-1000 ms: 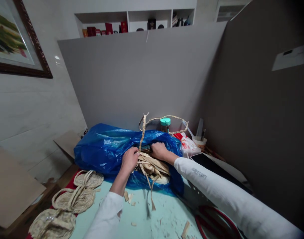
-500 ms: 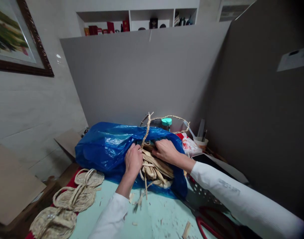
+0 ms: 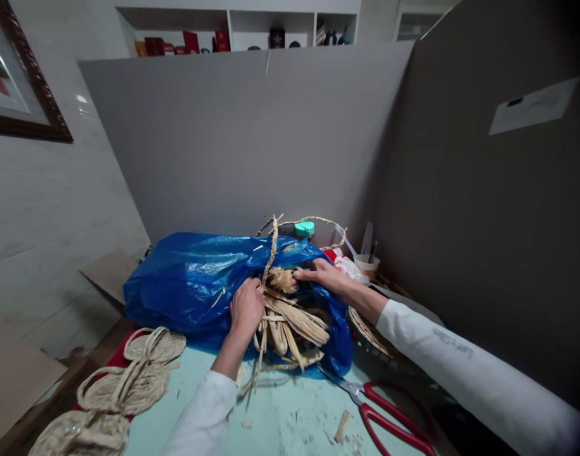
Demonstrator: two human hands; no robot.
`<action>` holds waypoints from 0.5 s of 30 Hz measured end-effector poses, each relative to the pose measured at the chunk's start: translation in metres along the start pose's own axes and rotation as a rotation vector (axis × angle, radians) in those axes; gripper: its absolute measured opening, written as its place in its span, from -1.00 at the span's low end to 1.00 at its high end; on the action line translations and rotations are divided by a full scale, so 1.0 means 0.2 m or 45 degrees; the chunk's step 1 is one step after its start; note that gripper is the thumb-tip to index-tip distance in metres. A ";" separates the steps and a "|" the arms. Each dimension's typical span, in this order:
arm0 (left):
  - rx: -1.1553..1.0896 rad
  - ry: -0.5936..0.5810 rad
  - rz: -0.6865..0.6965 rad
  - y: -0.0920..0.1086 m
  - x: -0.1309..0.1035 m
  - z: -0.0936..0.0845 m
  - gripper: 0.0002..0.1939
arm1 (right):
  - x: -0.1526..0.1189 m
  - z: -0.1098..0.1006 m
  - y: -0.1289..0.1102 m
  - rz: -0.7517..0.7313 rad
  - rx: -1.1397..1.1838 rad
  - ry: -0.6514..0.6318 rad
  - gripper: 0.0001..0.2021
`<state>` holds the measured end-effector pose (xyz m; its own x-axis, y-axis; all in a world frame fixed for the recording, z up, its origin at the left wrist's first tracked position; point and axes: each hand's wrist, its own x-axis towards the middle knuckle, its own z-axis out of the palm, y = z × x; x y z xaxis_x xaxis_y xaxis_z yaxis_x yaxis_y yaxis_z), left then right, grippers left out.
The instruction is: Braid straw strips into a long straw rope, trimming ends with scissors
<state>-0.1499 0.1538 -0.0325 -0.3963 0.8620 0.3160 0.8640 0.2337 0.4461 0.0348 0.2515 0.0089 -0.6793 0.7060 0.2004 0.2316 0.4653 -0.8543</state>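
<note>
A blue plastic bag (image 3: 185, 272) lies on the pale green table (image 3: 270, 421), its mouth open toward the right and front. Dry tan plant strips (image 3: 294, 320) spill out of it. My left hand (image 3: 248, 307) is closed at the bag's mouth around the lower end of a braided cord (image 3: 271, 250), which stands upright. On the other side, my right hand (image 3: 318, 275) has thumb and fingers closed at the bag's right edge, beside a crumpled tan bundle (image 3: 283, 280); what exactly it grips is hard to make out.
Red-handled scissors (image 3: 394, 418) lie at the front right. Coiled woven pieces (image 3: 123, 386) line the left edge. Behind the bag are a green-lidded container (image 3: 304, 228) and a cup (image 3: 367, 266). A grey partition (image 3: 242, 145) stands at the back.
My right hand has drawn back from the strips toward the bag's right edge, and the crumpled bundle now shows. The view has shifted right, and more of the scissors is visible.
</note>
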 end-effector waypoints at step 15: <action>-0.087 0.037 -0.031 0.02 -0.01 -0.03 -0.81 | -0.05 0.17 -0.17 -0.292 -1.441 -0.186 -0.84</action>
<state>-0.1478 0.1508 -0.0258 -0.4266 0.8427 0.3283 0.8311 0.2221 0.5098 0.0096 0.2101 0.0192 -0.8424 0.5097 0.1748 0.5325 0.8371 0.1256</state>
